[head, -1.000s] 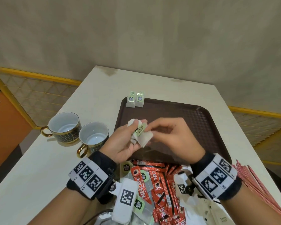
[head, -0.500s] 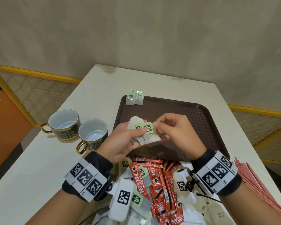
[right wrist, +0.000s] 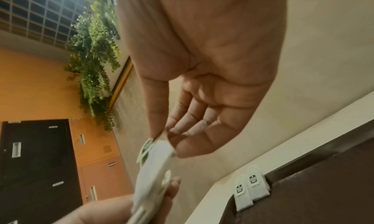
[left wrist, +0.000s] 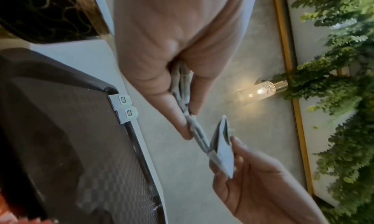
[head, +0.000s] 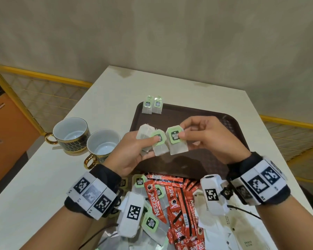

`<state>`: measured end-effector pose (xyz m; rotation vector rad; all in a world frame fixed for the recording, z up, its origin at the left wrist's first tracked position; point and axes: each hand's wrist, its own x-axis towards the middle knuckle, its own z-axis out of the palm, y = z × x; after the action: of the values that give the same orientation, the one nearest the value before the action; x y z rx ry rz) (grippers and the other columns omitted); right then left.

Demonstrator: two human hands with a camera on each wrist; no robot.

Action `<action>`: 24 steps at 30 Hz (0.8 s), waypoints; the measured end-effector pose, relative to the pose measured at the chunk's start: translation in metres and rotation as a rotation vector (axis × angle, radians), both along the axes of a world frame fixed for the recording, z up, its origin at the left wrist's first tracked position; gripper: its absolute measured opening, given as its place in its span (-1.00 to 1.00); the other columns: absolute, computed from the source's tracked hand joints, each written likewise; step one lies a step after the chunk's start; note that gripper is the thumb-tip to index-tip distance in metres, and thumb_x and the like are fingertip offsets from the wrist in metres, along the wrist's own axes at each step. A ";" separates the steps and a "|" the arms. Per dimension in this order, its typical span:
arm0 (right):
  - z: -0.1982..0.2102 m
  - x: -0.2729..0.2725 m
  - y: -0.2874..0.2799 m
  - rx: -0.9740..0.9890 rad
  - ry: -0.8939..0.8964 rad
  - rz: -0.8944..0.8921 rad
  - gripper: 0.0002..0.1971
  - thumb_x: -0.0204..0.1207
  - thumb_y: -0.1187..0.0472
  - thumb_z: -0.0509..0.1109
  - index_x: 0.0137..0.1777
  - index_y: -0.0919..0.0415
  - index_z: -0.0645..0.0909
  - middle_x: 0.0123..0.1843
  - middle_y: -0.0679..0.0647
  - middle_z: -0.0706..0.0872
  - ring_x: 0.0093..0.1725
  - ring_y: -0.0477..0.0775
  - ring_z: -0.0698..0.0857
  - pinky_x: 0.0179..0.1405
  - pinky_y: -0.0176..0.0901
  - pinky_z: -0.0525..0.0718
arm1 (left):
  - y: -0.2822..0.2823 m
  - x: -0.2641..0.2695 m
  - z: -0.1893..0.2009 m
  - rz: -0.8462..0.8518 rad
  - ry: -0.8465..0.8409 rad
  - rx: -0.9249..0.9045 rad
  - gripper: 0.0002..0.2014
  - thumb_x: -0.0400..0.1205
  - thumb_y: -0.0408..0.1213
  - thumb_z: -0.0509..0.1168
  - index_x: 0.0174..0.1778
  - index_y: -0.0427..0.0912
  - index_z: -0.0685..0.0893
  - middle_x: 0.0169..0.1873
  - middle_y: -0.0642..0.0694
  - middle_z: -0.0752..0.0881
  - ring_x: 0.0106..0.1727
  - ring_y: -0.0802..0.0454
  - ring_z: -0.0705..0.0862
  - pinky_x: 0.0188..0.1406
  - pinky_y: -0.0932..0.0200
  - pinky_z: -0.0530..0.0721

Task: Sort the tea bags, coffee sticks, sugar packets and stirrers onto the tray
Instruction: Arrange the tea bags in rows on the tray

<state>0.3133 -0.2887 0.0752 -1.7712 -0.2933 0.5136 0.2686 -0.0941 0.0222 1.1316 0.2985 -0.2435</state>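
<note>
Step in hand: separating tea bags above brown tray (head: 229, 123). Left hand (head: 134, 150) grip: thumb clamps small bunch of tea bags (head: 153, 141). Right hand (head: 208, 139) grip: pinches single tea bag (head: 176, 141) by green tag. Next: likely lay it beside two placed tea bags (head: 152, 107) at tray's far-left corner.
</note>
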 end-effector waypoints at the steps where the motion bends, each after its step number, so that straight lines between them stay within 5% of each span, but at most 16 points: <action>1: 0.000 0.001 0.002 -0.016 0.009 0.032 -0.86 0.50 0.40 0.45 0.02 0.42 0.67 -0.17 0.17 0.83 -0.20 0.01 0.81 -0.25 -0.21 0.76 | -0.001 0.001 -0.001 0.019 -0.009 0.030 -0.75 0.60 -0.41 0.37 0.19 -0.29 0.67 0.04 -0.20 0.83 0.04 -0.06 0.83 -0.11 0.12 0.82; 6: 0.000 0.013 0.011 -0.078 -0.020 0.052 -0.87 0.48 0.41 0.47 0.00 0.43 0.68 -0.09 0.22 0.83 -0.18 0.02 0.81 -0.22 -0.18 0.79 | 0.001 0.008 -0.008 0.120 -0.045 0.180 -0.71 0.52 -0.34 0.48 0.17 -0.23 0.71 0.03 -0.16 0.83 0.03 -0.04 0.82 -0.16 0.16 0.80; 10: 0.005 0.025 0.014 -0.013 0.023 0.103 -0.87 0.47 0.37 0.47 0.00 0.37 0.68 -0.08 0.23 0.82 -0.15 0.05 0.81 -0.18 -0.11 0.79 | 0.004 0.016 -0.013 0.225 -0.046 0.241 -0.69 0.50 -0.31 0.51 0.15 -0.24 0.70 0.03 -0.18 0.82 0.05 -0.09 0.82 -0.04 0.00 0.81; 15: -0.012 0.034 0.027 0.076 0.143 0.047 -0.89 0.47 0.41 0.45 -0.02 0.38 0.66 -0.06 0.25 0.83 -0.15 0.07 0.82 -0.27 -0.19 0.79 | 0.002 0.018 -0.014 0.251 -0.106 0.270 -0.74 0.51 -0.29 0.49 0.09 -0.24 0.73 -0.04 -0.15 0.84 -0.06 0.01 0.84 -0.25 0.20 0.78; 20: -0.015 0.046 0.032 0.179 0.265 0.079 -0.83 0.29 0.34 0.49 -0.11 0.31 0.68 -0.10 0.20 0.82 -0.16 0.07 0.82 -0.32 -0.22 0.76 | 0.006 0.025 -0.013 0.357 -0.127 0.350 -0.85 0.50 -0.26 0.52 -0.05 -0.16 0.76 -0.10 -0.16 0.83 -0.02 -0.12 0.80 -0.04 -0.09 0.82; 24: -0.023 0.051 0.041 0.104 0.151 0.032 -0.93 0.43 0.42 0.49 -0.12 0.30 0.68 -0.13 0.18 0.83 -0.21 0.02 0.81 -0.33 -0.22 0.76 | 0.005 0.027 -0.012 0.328 -0.145 0.299 -0.75 0.50 -0.24 0.50 0.04 -0.24 0.76 -0.07 -0.20 0.83 -0.01 -0.11 0.82 -0.09 -0.01 0.83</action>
<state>0.3647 -0.2477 0.0527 -1.6198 -0.2385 0.6402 0.2953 -0.0888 0.0104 1.3662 0.3943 0.1787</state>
